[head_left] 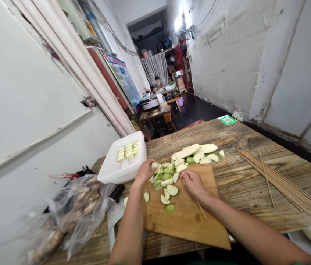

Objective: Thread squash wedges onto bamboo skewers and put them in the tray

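A wooden cutting board (188, 217) lies on the table with a pile of pale green vegetable slices (166, 176) on its far part. My left hand (144, 171) rests on the left edge of the pile, fingers curled around a slice. My right hand (192, 182) is closed in a pinch on a thin bamboo skewer (201, 209) that runs back under the wrist, its tip toward the slices. Larger cut pieces (196, 151) lie just beyond the board.
A white tray (114, 173) with skewered slices stands to the left. Several loose bamboo skewers (279, 180) lie at the right. A plastic bag (72, 209) sits at the near left. A green card (227, 119) lies at the table's far edge. A person sits far down the room.
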